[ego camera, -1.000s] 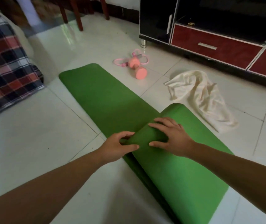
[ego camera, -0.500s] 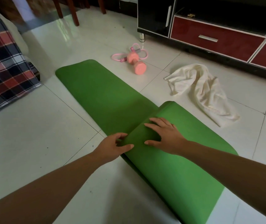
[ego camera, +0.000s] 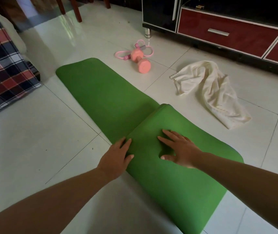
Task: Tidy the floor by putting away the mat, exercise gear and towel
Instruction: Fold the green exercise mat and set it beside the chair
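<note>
Mat (ego camera: 109, 98): folded end lies under both hands.
Left hand (ego camera: 116, 157): flat, touching fold edge.
Right hand (ego camera: 180, 149): spread flat, pressing fold.

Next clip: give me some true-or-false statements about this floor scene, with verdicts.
1. The left hand and right hand both touch the green mat. True.
2. The mat is fully rolled up. False: only its near end is folded over; the rest lies flat.
3. The towel lies on the mat. False: it lies crumpled on the floor, apart from it.
4. The pink dumbbell lies on the floor, off the mat. True.
</note>
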